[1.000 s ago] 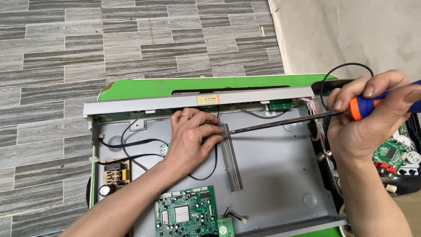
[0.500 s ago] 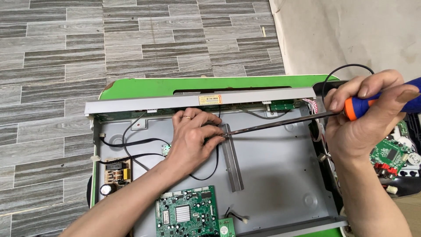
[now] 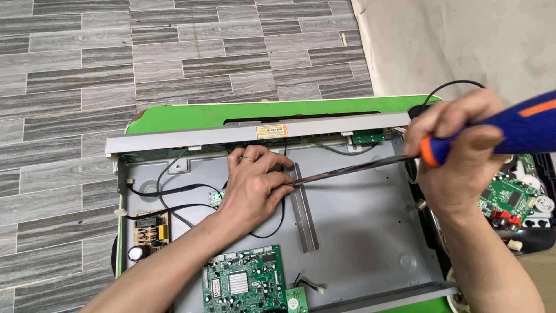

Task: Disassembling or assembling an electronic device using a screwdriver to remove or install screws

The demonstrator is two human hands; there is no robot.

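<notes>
An opened grey metal chassis (image 3: 370, 232) lies on a green table top (image 3: 191, 116). My left hand (image 3: 255, 185) rests inside it, fingers curled at the tip of a long screwdriver shaft (image 3: 347, 171) beside an upright metal bracket strip (image 3: 304, 214). My right hand (image 3: 457, 156) grips the screwdriver's blue and orange handle (image 3: 509, 130) at the chassis's right edge. A green circuit board (image 3: 243, 284) sits at the chassis's near side. A small brown power board (image 3: 149, 228) sits at the left, with black wires (image 3: 174, 194) running across.
Another green circuit board with connectors (image 3: 509, 200) lies in a black housing at the far right. A black cable (image 3: 452, 90) loops behind my right hand. Grey wood-pattern floor tiles (image 3: 174, 52) lie beyond the table, and a pale concrete surface (image 3: 463, 40) at upper right.
My right hand and the screwdriver handle have risen and come closer to the camera. My left hand stays at the screwdriver tip by the bracket.
</notes>
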